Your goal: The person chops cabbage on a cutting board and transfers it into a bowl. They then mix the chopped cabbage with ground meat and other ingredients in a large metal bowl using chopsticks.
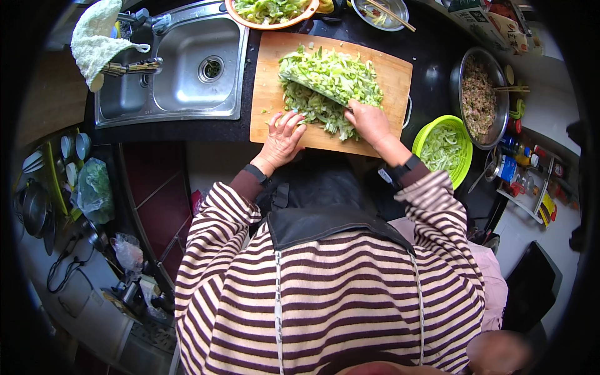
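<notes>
A wooden cutting board (395,78) lies on the dark counter in front of me, with a heap of chopped pale green vegetable (344,72) on it. My right hand (370,124) is closed round the handle of a kitchen knife (322,91). The blade slants up to the left across the heap, partly sunk among the pieces. Beside the heap's lower left, my left hand (284,137) rests on the board near its front edge, fingers apart and bent a little. The fingertips are close to the cut pieces, and nothing shows in that hand.
Left of the board is a steel sink (194,53), with a pale cloth (94,37) over its tap. A green basket (467,150) of sliced vegetable and a metal bowl (459,94) of minced filling stand right. Beyond are an orange-rimmed dish (269,26) of greens and a bowl (359,7) with chopsticks.
</notes>
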